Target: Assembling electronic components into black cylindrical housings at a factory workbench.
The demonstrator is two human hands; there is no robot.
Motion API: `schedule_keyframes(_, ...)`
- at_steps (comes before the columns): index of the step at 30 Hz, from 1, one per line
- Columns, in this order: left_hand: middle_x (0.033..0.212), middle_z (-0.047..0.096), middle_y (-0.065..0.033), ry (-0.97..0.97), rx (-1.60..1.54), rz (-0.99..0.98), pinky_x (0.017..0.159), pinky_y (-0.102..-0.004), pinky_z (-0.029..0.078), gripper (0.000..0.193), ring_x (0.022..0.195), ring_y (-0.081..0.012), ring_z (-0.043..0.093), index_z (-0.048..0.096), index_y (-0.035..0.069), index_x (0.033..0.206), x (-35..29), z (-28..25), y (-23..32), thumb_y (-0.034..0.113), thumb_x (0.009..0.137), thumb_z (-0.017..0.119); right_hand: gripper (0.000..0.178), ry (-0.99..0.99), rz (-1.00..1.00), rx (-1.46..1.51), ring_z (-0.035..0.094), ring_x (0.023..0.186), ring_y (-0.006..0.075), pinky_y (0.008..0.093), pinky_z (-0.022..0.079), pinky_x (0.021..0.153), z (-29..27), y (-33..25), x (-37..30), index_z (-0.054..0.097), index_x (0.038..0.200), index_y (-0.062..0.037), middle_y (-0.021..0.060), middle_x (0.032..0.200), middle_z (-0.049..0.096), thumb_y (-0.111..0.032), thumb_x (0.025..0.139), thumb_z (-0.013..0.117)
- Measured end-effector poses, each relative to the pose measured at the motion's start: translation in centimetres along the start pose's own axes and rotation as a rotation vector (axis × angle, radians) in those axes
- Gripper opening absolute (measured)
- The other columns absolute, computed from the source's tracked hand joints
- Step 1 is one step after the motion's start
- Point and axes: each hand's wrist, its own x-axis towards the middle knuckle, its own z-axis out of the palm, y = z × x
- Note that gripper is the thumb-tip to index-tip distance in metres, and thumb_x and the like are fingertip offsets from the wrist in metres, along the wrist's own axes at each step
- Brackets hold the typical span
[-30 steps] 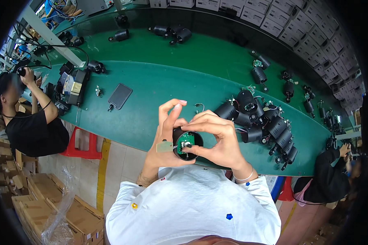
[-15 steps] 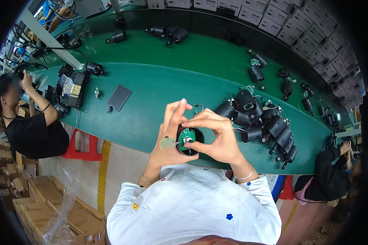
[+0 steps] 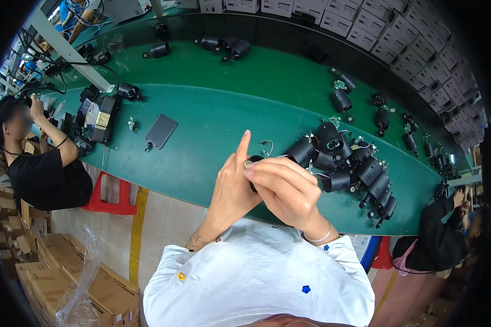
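My left hand (image 3: 230, 188) is wrapped round a black cylindrical housing (image 3: 256, 158), its index finger stretched up and away. Most of the housing is hidden behind my hands, and its inside does not show. Over its top, my right hand (image 3: 290, 192) has thumb and fingertips pinched together on a small pale flat tab (image 3: 248, 163), whose far side is covered by the fingers. Just beyond the hands, a short thin cable (image 3: 267, 146) lies on the green bench.
Several black housings with circuit boards (image 3: 360, 163) are heaped to the right on the green bench (image 3: 202, 120). A dark flat tray (image 3: 161, 131) and a small circuit board (image 3: 132, 124) lie left. More housings (image 3: 239, 49) rest beyond. Co-workers (image 3: 43, 169) sit at both sides.
My right hand has turned over and come across the housing's mouth, hiding the green board that showed inside. The pale tab has moved from the housing's left side up to my right fingertips.
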Motion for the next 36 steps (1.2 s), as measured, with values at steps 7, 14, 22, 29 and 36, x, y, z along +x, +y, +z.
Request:
schedule_keyframes(7,0.091,0.064,-0.0099,0.202,-0.03,0.202,0.071,-0.0308,0.05,0.072,0.08,-0.0207,0.059,0.057,0.004,0.122,0.1,-0.7,0.3,0.002,0.054,0.081,0.022,0.041,0.272,0.148,0.065,0.079,0.0196,0.0258,0.054,0.069,-1.4,0.4,-0.3,0.072,0.085,0.0013,0.0104,0.089,0.068,0.012,0.065,0.072)
schedule_keyframes(14,0.092,0.062,-0.008,0.304,-0.189,0.324,0.073,-0.0324,0.049,0.061,0.083,-0.0215,0.059,0.06,0.004,0.109,0.6,-0.5,0.5,0.002,0.052,0.083,0.021,0.155,0.614,0.616,0.063,0.083,0.0182,0.0244,0.054,0.074,-1.3,0.5,-0.2,0.073,0.084,0.0009,0.0113,0.097,0.066,0.011,0.066,0.073)
schedule_keyframes(22,0.093,0.06,-0.0082,0.33,-0.216,0.362,0.074,-0.0319,0.049,0.058,0.084,-0.0217,0.058,0.058,0.007,0.106,0.7,-0.1,-0.1,0.0,0.054,0.082,0.022,0.031,0.489,0.411,0.062,0.088,0.0187,0.0255,0.053,0.077,-1.4,0.2,-0.3,0.074,0.085,0.0006,0.0129,0.102,0.064,0.009,0.064,0.075)
schedule_keyframes(29,0.092,0.058,-0.0084,0.274,-0.395,0.336,0.073,-0.0324,0.048,0.057,0.086,-0.021,0.057,0.056,0.009,0.106,0.6,0.1,0.0,-0.003,0.056,0.079,0.02,-0.097,0.46,0.467,0.06,0.096,0.0219,0.0294,0.054,0.082,-1.4,0.2,-0.2,0.073,0.081,-0.0006,0.0115,0.102,0.063,0.008,0.062,0.076)
schedule_keyframes(36,0.093,0.057,-0.0089,0.301,-0.501,0.383,0.071,-0.0335,0.047,0.051,0.086,-0.0209,0.054,0.054,0.011,0.107,0.4,1.2,-0.7,-0.005,0.062,0.072,0.015,-0.046,0.427,0.361,0.059,0.101,0.0251,0.0338,0.053,0.087,-0.2,-0.7,0.4,0.07,0.071,-0.0016,0.0094,0.1,0.063,0.007,0.06,0.075)
